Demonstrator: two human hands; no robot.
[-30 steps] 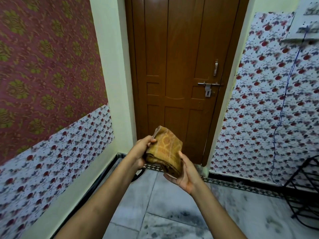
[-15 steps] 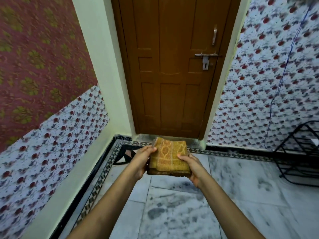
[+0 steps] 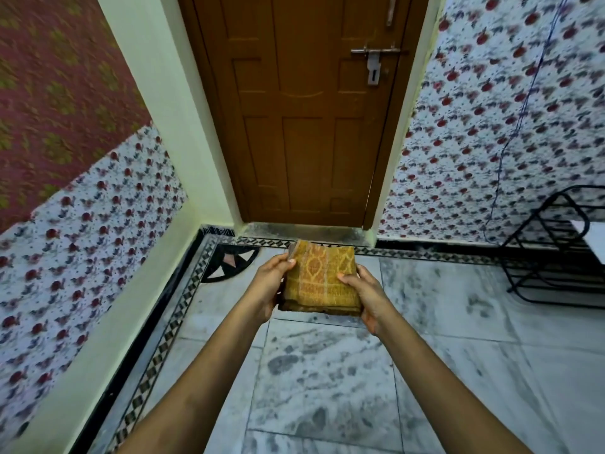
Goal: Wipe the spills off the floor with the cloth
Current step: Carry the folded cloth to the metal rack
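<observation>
Just short of the brown door (image 3: 307, 119), out over the marble floor (image 3: 327, 381), the folded yellow cloth (image 3: 319, 278) sits up in the air between both hands, and nothing has touched the ground yet. The left hand (image 3: 266, 286) is clamped on the cloth's left edge, thumb on top, and the right hand (image 3: 366, 296) is wrapped round its right edge, thumb pressed onto the patterned face. So it's a two-handed grip, neither hand any nearer than the other. The bundle is squarish and thick, lying roughly flat, its stacked folds facing back toward the person and its far edge pointing at the door's threshold. Now, the bit that matters: the dark smudges (image 3: 294, 358) I take to be the spills lie on the floor away from the door, below the cloth and under the forearms. That puts the work downward and back toward the body, I'd say, rather than forward. Off to the right of the door stands a black wire rack (image 3: 550, 257), well apart from all this.
</observation>
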